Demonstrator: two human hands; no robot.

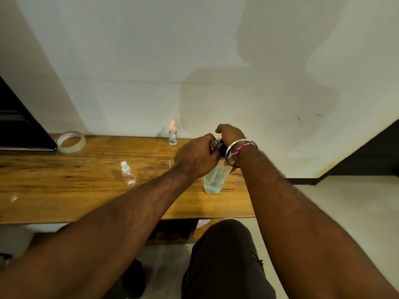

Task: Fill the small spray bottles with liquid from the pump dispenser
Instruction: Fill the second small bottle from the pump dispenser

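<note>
A clear pump dispenser (214,180) with pale liquid stands on the wooden table (75,175). My right hand (230,132) is closed over its black pump head. My left hand (195,157) is closed around a small clear bottle (215,143) held against the pump's spout; most of that bottle is hidden by my fingers. A small clear spray bottle with a white cap (127,173) stands apart at the table's middle. Another small spray bottle with a pink top (173,135) stands by the wall.
A roll of clear tape (71,141) lies at the back left beside a dark flat object (19,126). The wall runs close behind the table. The table's right end lies just past the dispenser, with floor beyond.
</note>
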